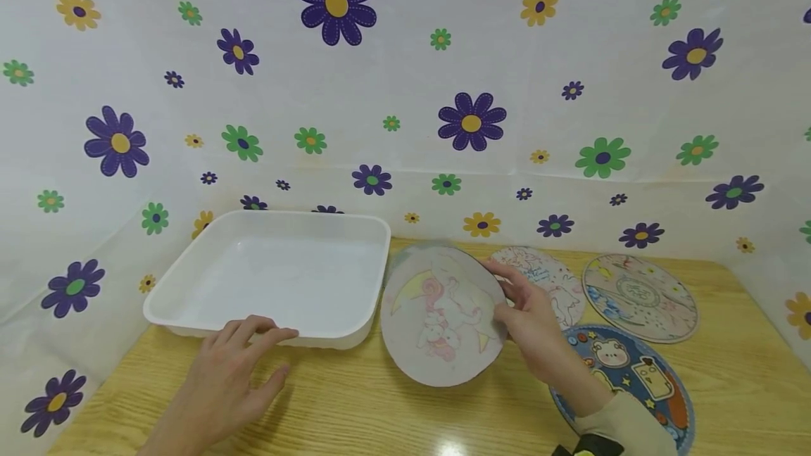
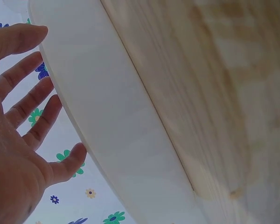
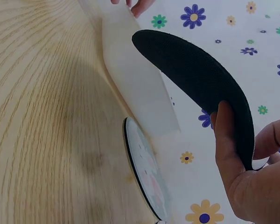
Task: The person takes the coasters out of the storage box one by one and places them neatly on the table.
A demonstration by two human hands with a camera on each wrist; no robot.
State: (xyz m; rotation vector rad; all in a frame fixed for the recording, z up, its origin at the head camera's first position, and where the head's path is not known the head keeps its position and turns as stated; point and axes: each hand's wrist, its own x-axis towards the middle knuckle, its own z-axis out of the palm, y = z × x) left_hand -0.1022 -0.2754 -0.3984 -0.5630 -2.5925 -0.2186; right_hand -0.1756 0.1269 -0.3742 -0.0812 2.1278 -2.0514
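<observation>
My right hand (image 1: 535, 333) pinches the right edge of a round mouse pad (image 1: 437, 315), thumb on its printed face. That face is pale, with a pink and yellow cartoon. In the right wrist view the pad's black underside (image 3: 196, 70) shows, bent and raised over the table. Another pale round pad (image 3: 147, 170) lies on the table below it, mostly hidden behind the held pad in the head view. My left hand (image 1: 231, 378) has its fingers at the near rim of a white plastic tray (image 1: 384, 259), spread and relaxed, gripping nothing.
On the right lie a pink-and-white round pad (image 1: 538, 276), a floral pad (image 1: 640, 298) and a blue cartoon pad (image 1: 624, 364), partly under my right forearm. A flower-printed white sheet (image 1: 405, 76) hangs behind the wooden table (image 1: 367, 407).
</observation>
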